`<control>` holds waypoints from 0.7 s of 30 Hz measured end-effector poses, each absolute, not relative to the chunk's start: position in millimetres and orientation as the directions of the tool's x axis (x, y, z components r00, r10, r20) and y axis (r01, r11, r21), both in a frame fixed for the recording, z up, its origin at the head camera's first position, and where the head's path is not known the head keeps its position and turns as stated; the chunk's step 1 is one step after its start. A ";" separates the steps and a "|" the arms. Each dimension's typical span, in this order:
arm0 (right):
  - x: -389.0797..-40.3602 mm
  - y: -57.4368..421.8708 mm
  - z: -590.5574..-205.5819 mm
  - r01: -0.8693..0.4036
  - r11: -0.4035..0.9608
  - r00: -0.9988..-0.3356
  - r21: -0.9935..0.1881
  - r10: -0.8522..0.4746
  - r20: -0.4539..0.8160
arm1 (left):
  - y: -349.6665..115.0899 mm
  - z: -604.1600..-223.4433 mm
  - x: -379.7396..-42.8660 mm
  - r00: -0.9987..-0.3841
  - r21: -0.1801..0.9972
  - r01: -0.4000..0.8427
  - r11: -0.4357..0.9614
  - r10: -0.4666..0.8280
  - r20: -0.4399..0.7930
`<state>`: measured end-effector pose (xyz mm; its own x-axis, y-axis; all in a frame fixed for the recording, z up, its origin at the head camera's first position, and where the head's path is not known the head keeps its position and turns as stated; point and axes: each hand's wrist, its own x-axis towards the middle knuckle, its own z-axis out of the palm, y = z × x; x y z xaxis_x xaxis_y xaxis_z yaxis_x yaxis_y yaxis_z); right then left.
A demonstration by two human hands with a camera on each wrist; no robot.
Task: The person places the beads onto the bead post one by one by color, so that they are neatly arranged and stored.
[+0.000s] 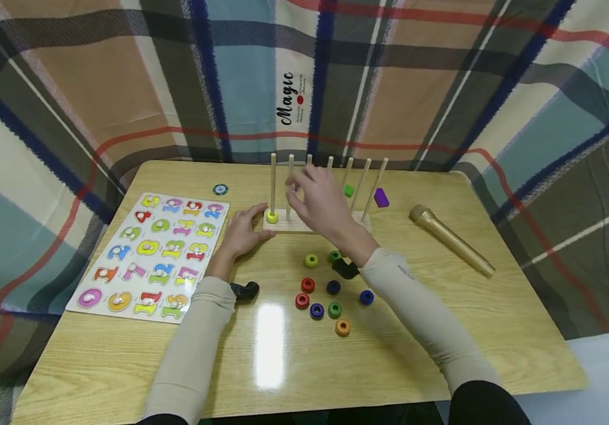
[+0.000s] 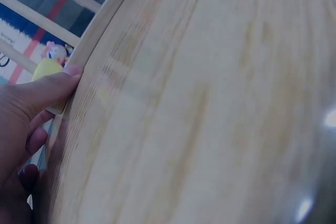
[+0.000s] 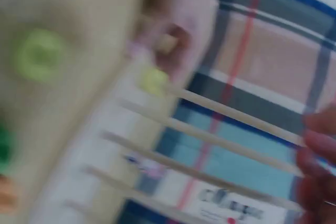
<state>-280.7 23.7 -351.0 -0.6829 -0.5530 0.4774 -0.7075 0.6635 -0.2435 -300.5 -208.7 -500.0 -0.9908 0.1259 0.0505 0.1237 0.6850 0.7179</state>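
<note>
The peg rack [image 1: 283, 223] stands near the twelve o'clock edge of the counter [image 1: 389, 366], a yellow ring [image 1: 272, 216] low on its nine o'clock rod [image 1: 273, 183]. The left hand [image 1: 244, 235] grips that same end of the base [image 1: 296, 226]. The right hand [image 1: 323, 200] is bent over the neighbouring rods; whether its fingers hold anything, I cannot tell.

The rods look tall for so narrow a base, so a knock from the right hand could tip or slide the rack if the left loosened. The right sleeve [image 1: 426, 301] passes near the loose rings [image 1: 307, 285] at six o'clock, and a low forearm could scatter them.

Only the head view takes in all those rings. The left wrist view adds the thumb [image 2: 52, 85] against the base and a small toy [image 2: 56, 51] beyond, not plain from above. The blurred right wrist view shows fingertips [image 3: 321, 145] near the rod ends, at three o'clock in that frame.
</note>
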 end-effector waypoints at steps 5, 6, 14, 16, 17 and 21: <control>-257.9 46.2 -404.2 -0.653 0.741 -0.756 -0.156 -0.650 0.077 | -209.9 -498.3 -300.0 -0.992 0.712 0.117 0.692 0.118 0.048; -254.7 48.9 -413.0 -0.638 0.757 -0.765 -0.144 -0.644 0.002 | -210.1 -498.2 -299.9 -0.992 0.709 0.120 0.695 0.118 0.053; -245.9 54.5 -435.3 -0.614 0.774 -0.771 -0.155 -0.630 -0.094 | -208.7 -498.9 -300.9 -0.990 0.703 0.136 0.698 0.130 0.063; -247.5 53.0 -428.3 -0.619 0.766 -0.771 -0.173 -0.635 -0.051 | -208.3 -499.3 -300.8 -0.990 0.706 0.131 0.696 0.124 0.062; -248.8 51.8 -423.2 -0.622 0.761 -0.772 -0.182 -0.636 -0.021 | -208.0 -499.5 -300.5 -0.991 0.707 0.128 0.696 0.120 0.061; -256.4 44.8 -392.4 -0.640 0.731 -0.767 -0.235 -0.626 0.139 | -206.8 -500.5 -299.5 -0.993 0.719 0.107 0.687 0.106 0.047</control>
<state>-256.4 44.8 -392.4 -0.7669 -0.6264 0.1394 -0.6401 0.7313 -0.2352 -299.5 -206.8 -500.5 -0.9933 0.1057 0.0472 0.1073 0.6870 0.7187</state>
